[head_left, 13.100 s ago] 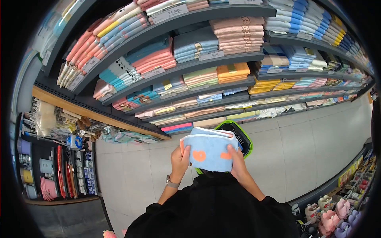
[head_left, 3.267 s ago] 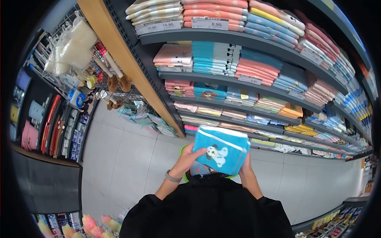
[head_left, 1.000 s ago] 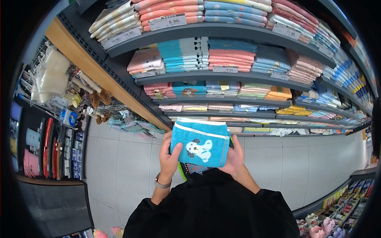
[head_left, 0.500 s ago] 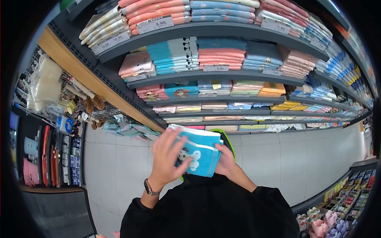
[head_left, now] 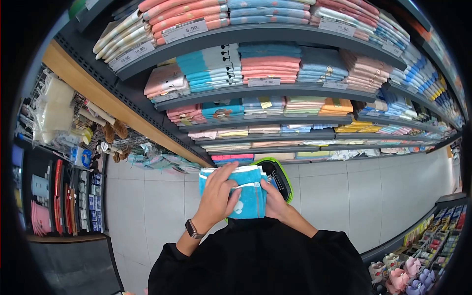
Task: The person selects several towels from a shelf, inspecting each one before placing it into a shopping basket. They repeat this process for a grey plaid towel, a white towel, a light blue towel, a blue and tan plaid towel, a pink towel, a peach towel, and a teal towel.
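A folded turquoise towel with white edging and a pale printed motif is held in front of my chest. My right hand grips its right side, thumb on top and the other fingers hidden beneath. Across its left part lies my left hand, wearing a watch; the bent index finger and thumb close on the edge of the upper fold. Part of the print is covered by the left hand. Just beyond the towel, a dark basket with a bright green rim is partly hidden by it.
Shelves ahead carry stacks of folded towels with price tags. On the left hang packaged goods and brushes beside a dark display unit. Pastel slippers stand at lower right. Pale tiles cover the aisle floor.
The left hand's spread fingers have come together over the towel's upper fold. The towel has shifted slightly left and down, with less of its print showing and more of the basket visible.
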### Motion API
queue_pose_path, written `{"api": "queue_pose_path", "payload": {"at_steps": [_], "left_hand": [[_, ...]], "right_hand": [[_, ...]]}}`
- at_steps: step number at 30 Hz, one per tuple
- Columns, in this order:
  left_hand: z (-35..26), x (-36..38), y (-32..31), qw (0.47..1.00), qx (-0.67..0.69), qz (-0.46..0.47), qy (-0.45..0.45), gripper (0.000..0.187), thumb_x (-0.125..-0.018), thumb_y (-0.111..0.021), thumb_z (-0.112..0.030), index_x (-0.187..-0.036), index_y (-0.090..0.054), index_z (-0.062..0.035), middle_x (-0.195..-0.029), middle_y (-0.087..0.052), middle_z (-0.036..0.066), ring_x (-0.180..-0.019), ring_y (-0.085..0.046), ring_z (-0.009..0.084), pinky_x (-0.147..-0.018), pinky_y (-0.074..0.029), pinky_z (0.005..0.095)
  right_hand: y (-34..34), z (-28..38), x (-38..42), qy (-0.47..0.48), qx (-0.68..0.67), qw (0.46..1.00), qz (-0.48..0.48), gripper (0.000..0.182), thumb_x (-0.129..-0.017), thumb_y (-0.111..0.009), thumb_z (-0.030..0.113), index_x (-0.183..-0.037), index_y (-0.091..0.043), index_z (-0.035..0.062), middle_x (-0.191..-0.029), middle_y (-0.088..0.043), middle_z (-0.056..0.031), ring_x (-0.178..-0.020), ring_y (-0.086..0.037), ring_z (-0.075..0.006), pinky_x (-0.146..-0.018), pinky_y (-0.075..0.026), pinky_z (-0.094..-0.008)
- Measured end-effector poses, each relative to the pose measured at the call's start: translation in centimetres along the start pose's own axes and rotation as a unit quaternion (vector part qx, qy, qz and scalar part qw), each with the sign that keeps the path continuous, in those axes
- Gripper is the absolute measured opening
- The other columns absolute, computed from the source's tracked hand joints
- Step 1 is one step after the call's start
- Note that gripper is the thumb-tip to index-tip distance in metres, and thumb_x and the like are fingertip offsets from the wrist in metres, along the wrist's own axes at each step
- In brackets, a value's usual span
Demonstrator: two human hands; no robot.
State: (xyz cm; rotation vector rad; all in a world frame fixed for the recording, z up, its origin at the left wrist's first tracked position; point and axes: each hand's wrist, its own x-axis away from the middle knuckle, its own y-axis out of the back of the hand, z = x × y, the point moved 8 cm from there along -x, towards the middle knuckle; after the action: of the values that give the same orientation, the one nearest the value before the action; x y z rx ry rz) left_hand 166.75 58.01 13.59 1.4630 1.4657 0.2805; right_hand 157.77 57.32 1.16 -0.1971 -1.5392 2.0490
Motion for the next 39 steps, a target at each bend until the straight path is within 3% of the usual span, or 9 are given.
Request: {"api": "queue_pose_path", "payload": {"at_steps": [7, 13, 19, 23, 28, 34, 36, 37, 39], "left_hand": [[0.2, 1.1, -0.8, 0.999, -0.024, 0.003, -0.021, 0.028, -0.071, -0.065, -0.002, -0.093, -0.048, -0.0045, -0.111, -0.053, 0.014, -0.106, -0.052, 0.0331, -0.091, -0.038, 0.0451], [-0.4, 2.7, 0.2, 0.995, -0.047, -0.071, -0.055, 0.026, -0.069, -0.066, -0.002, -0.089, -0.05, -0.0056, -0.108, -0.054, 0.012, -0.104, -0.053, 0.0308, -0.088, -0.041, 0.044], [-2.4, 4.7, 1.4, 0.968, -0.113, -0.157, -0.158, 0.023, -0.069, -0.066, -0.004, -0.087, -0.051, -0.008, -0.103, -0.059, 0.009, -0.098, -0.056, 0.0269, -0.085, -0.043, 0.0401], [-3.4, 5.9, 1.6, 0.954, -0.129, -0.159, -0.218, 0.02, -0.074, -0.064, -0.012, -0.09, -0.052, -0.0107, -0.101, -0.059, 0.007, -0.096, -0.055, 0.0243, -0.085, -0.043, 0.0381], [-3.7, 5.7, 1.9, 0.954, -0.127, -0.15, -0.226, 0.022, -0.073, -0.065, -0.012, -0.09, -0.052, -0.0101, -0.101, -0.058, 0.008, -0.096, -0.055, 0.0245, -0.084, -0.044, 0.0379], [-2.5, 2.8, 1.7, 0.977, -0.077, -0.134, -0.144, 0.03, -0.065, -0.067, 0.0, -0.091, -0.053, -0.0057, -0.098, -0.057, 0.012, -0.087, -0.059, 0.0294, -0.077, -0.047, 0.0399], [-1.2, 2.1, 0.8, 0.99, -0.066, -0.091, -0.083, 0.033, -0.065, -0.066, 0.001, -0.094, -0.054, -0.0042, -0.099, -0.056, 0.014, -0.087, -0.058, 0.0308, -0.075, -0.047, 0.0398], [-1.0, 1.9, 0.4, 0.991, -0.076, -0.081, -0.081, 0.033, -0.065, -0.066, 0.001, -0.096, -0.054, -0.0031, -0.101, -0.054, 0.014, -0.088, -0.058, 0.0311, -0.074, -0.046, 0.0396], [-0.7, 1.3, -0.1, 0.993, -0.082, -0.067, -0.058, 0.033, -0.067, -0.065, -0.001, -0.098, -0.053, -0.0028, -0.104, -0.054, 0.014, -0.092, -0.056, 0.0314, -0.078, -0.044, 0.0403]], "right_hand": [[0.3, -0.2, 0.0, -0.012, 0.024, 1.0, -0.003, 0.057, -0.094, -0.036, 0.044, -0.134, -0.031, 0.0048, -0.129, -0.044, -0.0135, -0.117, -0.047, -0.0243, -0.098, -0.039, -0.0407], [-0.2, -0.4, -0.1, -0.021, -0.038, 0.999, 0.007, 0.055, -0.095, -0.029, 0.045, -0.132, -0.035, 0.0043, -0.129, -0.044, -0.013, -0.116, -0.047, -0.0234, -0.099, -0.038, -0.0399], [-1.0, 0.3, 0.4, 0.025, 0.015, 1.0, 0.011, 0.053, -0.097, -0.026, 0.042, -0.132, -0.036, 0.0038, -0.13, -0.044, -0.0118, -0.117, -0.046, -0.0218, -0.1, -0.037, -0.0388], [-1.0, 0.1, 0.6, 0.026, 0.044, 0.999, 0.011, 0.056, -0.096, -0.025, 0.044, -0.133, -0.034, 0.003, -0.131, -0.043, -0.0128, -0.118, -0.045, -0.0225, -0.1, -0.036, -0.0388], [-2.1, 0.4, 0.8, 0.042, 0.022, 0.998, 0.05, 0.059, -0.096, -0.024, 0.046, -0.135, -0.031, 0.0025, -0.132, -0.042, -0.0139, -0.12, -0.043, -0.0239, -0.101, -0.035, -0.039], [-0.6, -0.5, 0.9, 0.048, 0.076, 0.994, 0.06, 0.065, -0.091, -0.04, 0.05, -0.134, -0.032, 0.0019, -0.132, -0.041, -0.0134, -0.122, -0.042, -0.0235, -0.1, -0.036, -0.0397], [-0.5, -1.7, 1.0, -0.029, 0.075, 0.993, 0.087, 0.067, -0.087, -0.052, 0.045, -0.134, -0.031, 0.0014, -0.131, -0.041, -0.0136, -0.12, -0.044, -0.0233, -0.1, -0.038, -0.0396], [-0.6, -1.3, 1.1, -0.019, 0.126, 0.99, 0.062, 0.064, -0.086, -0.058, 0.035, -0.132, -0.032, -0.0005, -0.127, -0.045, -0.0145, -0.114, -0.049, -0.0237, -0.098, -0.04, -0.0386], [-1.1, -0.9, 1.0, -0.034, 0.185, 0.982, 0.024, 0.061, -0.086, -0.058, 0.03, -0.131, -0.032, -0.0014, -0.125, -0.046, -0.0145, -0.112, -0.05, -0.0239, -0.096, -0.042, -0.0382]]}}
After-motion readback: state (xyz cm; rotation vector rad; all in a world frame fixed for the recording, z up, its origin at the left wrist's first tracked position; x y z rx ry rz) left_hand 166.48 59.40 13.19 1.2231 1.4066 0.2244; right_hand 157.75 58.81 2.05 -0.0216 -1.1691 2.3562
